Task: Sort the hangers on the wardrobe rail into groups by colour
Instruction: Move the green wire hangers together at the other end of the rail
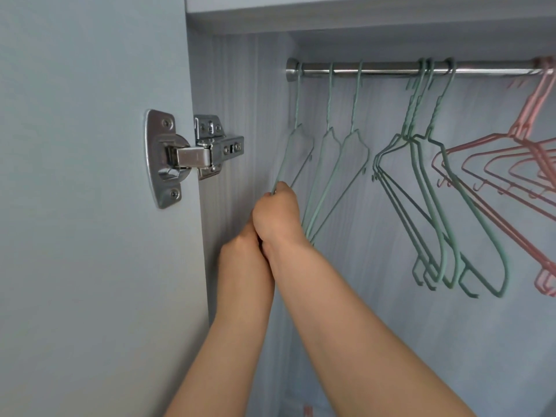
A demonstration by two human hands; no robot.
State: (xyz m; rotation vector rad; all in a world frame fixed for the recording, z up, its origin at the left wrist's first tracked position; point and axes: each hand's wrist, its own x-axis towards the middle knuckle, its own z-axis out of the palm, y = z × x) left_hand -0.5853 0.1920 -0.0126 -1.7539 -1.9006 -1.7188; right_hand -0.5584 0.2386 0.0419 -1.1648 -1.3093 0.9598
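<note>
Closest to the camera, both bare forearms reach up from the bottom of the view and meet near the left side of the wardrobe. The right hand (276, 212) is on top, fingers curled round the lower end of the first green hanger (284, 160), gripping it by the wire. The left hand (240, 254) sits just below and behind it, touching it. Its fingers are tucked out of sight, so I honestly can't tell if it's gripping anything or just closed.

Off to the left is the open door (90, 206) with a shiny metal hinge (192, 152) joining it to the side panel.

That first green hanger hangs right at the left end of the rail (385, 68), swung so you see it nearly edge-on. Just to its right is a green pair (331, 133), hooked a little apart from each other, their lower ends passing behind the right wrist. Further along, after a bare gap of rail, there's a green bunch (418, 173) of what looks like three, hooks close together and frames overlapping, tilted towards the camera. Past those, at the right edge, the pink hangers (525, 127) are packed together, partly cut off by the frame, their arms sticking out behind the green bunch.

So all the green is on the left and the pink on the right, with grey wood-grain panelling behind.
</note>
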